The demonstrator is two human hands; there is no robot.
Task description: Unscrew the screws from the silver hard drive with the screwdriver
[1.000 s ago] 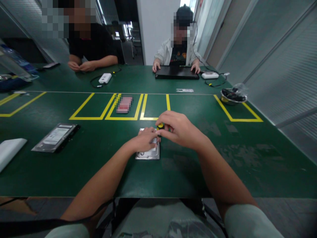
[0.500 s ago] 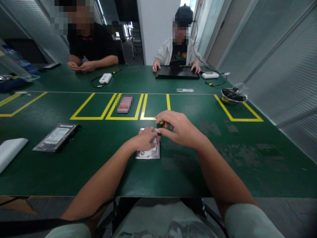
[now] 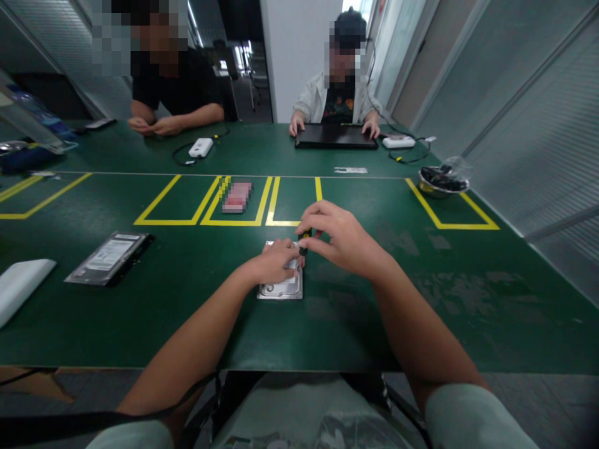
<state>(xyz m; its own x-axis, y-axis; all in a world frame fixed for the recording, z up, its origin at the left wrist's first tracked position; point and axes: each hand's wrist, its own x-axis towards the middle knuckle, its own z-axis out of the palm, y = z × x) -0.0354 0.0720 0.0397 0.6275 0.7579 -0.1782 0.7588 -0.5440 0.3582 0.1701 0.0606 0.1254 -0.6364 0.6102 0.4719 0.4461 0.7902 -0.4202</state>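
Note:
A silver hard drive lies flat on the green table in front of me. My left hand is laid over its middle and grips it, fingers curled toward the far right edge, so much of the label is covered. Above the drive's far right corner, my right hand pinches a short black-and-yellow screwdriver between thumb and fingers. The tool stands roughly upright beside my left fingertips. Its tip is too small to make out.
Another hard drive lies to the left, near a white object. Yellow tape marks areas, one bearing a pinkish pack. A metal bowl holds dark items at right. Two people sit opposite, one holding a black tray-like object.
My right hand has risen slightly and its fingers have shifted on the screwdriver, which now looks more upright. My left hand stays on the hard drive.

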